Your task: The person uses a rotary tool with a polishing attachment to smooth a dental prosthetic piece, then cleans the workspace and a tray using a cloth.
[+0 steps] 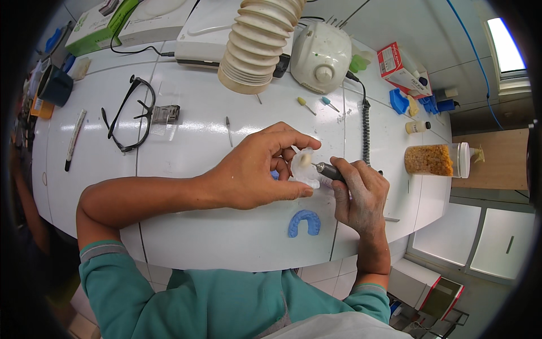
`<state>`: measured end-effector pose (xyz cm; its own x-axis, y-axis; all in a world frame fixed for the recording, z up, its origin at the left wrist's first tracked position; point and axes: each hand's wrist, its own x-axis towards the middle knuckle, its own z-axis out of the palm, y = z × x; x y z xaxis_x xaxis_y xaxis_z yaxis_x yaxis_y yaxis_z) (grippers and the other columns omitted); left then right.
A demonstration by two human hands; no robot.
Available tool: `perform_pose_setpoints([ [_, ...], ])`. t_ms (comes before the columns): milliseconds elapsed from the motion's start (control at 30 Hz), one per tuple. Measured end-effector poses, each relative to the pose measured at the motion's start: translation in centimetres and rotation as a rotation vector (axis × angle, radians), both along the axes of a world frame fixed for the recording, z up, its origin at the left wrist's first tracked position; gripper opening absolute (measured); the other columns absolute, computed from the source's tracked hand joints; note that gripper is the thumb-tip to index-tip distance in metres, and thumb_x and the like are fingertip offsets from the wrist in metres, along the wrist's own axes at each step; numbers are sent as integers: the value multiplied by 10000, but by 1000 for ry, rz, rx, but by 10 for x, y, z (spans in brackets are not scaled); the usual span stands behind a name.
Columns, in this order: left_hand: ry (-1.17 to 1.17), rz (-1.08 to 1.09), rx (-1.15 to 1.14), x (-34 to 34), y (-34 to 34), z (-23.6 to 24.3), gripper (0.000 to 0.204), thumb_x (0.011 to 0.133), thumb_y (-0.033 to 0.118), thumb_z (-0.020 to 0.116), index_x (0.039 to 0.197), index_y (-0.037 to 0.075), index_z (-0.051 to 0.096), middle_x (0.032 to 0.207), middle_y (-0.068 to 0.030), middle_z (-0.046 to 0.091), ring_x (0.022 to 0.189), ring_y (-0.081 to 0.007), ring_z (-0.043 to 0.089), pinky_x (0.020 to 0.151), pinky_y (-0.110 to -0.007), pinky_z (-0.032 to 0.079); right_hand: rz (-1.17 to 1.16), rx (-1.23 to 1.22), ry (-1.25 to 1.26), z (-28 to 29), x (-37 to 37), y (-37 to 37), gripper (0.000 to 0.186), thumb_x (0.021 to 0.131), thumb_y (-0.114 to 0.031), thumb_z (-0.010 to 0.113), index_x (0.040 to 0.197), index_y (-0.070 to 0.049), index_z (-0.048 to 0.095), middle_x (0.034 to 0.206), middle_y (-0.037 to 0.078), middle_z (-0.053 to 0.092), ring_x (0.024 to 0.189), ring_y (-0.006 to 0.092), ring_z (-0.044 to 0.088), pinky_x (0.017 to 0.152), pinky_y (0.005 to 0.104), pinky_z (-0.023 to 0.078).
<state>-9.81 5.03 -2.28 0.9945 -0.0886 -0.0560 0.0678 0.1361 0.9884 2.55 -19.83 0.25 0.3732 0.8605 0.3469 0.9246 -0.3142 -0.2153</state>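
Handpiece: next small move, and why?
Probably one light pass of the tip of the handpiece over the white piece. The left hand holds the piece, and the right hand grips the handpiece with its tip aimed at it, at or very near the surface. I can't tell whether they touch, so a gentle approach seems wise.

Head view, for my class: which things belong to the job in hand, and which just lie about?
In use: white piece in left hand; handpiece in right hand; probably control unit and coiled cord.

Seemingly lying about: glasses, marker, blue arch, jar, yellow bur, blue bur.
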Motion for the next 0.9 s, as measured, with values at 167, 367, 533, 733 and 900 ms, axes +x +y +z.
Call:
perform_pose_setpoints([
  [167, 4, -6, 16, -1, 1, 0, 724, 890, 63, 952, 1539, 44, 630, 1250, -40, 535, 979, -77, 544, 821, -235, 538, 41, 8, 2, -1, 2, -3, 356, 913, -215, 857, 1231, -68, 794, 786, 27, 642, 598, 177, 566, 563, 342, 446],
  [367, 47, -55, 135, -1, 5, 14, 721, 893, 44, 931, 1545, 53, 624, 1284, -43, 536, 969, -70, 531, 819, -237, 532, 50, -9, 7, 1, 2, -4, 353, 877, -207, 876, 1195, -70, 808, 788, 23, 650, 592, 167, 567, 556, 336, 439],
  [533, 23, -61, 64, -2, 2, 6, 739, 891, 33, 922, 1561, 59, 610, 1317, -42, 539, 969, -71, 527, 814, -233, 531, 104, 26, 1, 4, 7, -5, 367, 843, -210, 884, 1175, -72, 809, 782, 20, 655, 585, 156, 564, 550, 331, 430],
  [733, 8, -77, 40, -2, 1, 2, 729, 905, 25, 910, 1566, 59, 602, 1311, -38, 532, 1011, -84, 531, 822, -229, 539, 102, 33, -20, 1, 7, -4, 351, 846, -199, 872, 1168, -74, 809, 771, 14, 646, 582, 152, 556, 546, 327, 422],
  [900, 5, -74, 29, -1, 1, 3, 731, 904, 14, 907, 1567, 60, 601, 1313, -38, 530, 1023, -86, 539, 826, -232, 543, 47, 43, -48, -1, 7, -5, 331, 874, -195, 862, 1175, -69, 809, 760, 10, 632, 578, 154, 549, 542, 326, 416],
])
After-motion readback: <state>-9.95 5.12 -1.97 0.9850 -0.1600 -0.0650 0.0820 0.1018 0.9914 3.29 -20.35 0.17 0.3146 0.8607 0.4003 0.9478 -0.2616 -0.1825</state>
